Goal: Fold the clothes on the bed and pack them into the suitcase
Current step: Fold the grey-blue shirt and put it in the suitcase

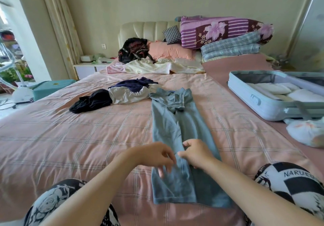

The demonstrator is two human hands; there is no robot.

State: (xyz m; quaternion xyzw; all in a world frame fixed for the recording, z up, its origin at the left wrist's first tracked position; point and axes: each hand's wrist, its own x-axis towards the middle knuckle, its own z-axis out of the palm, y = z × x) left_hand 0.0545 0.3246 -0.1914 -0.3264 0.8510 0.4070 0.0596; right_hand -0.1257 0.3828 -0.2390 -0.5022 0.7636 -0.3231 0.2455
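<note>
Your right hand (196, 153) sits curled on the blue polo shirt (168, 120); whether it pinches cloth, you cannot tell. Your left hand (156, 157) hangs loose, holding nothing. The shirt's long axis runs straight away from you, hem nearest, with the open suitcase (254, 101) to your right.

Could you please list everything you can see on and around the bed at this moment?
blue polo shirt: one, blue, folded lengthwise on the bed in front of the person
loose clothes: one pile, black, white and navy, left of the shirt's collar
suitcase: one, light blue, open at the right, white folded items inside
bed: one, pink checked sheet
backpack: one, black, by the headboard
pillow: one, pink, beside the backpack
quilt: one, purple floral, at the bed's head
white bag: one, below the suitcase
left hand: over the shirt, fingers loose
right hand: resting on the shirt
</note>
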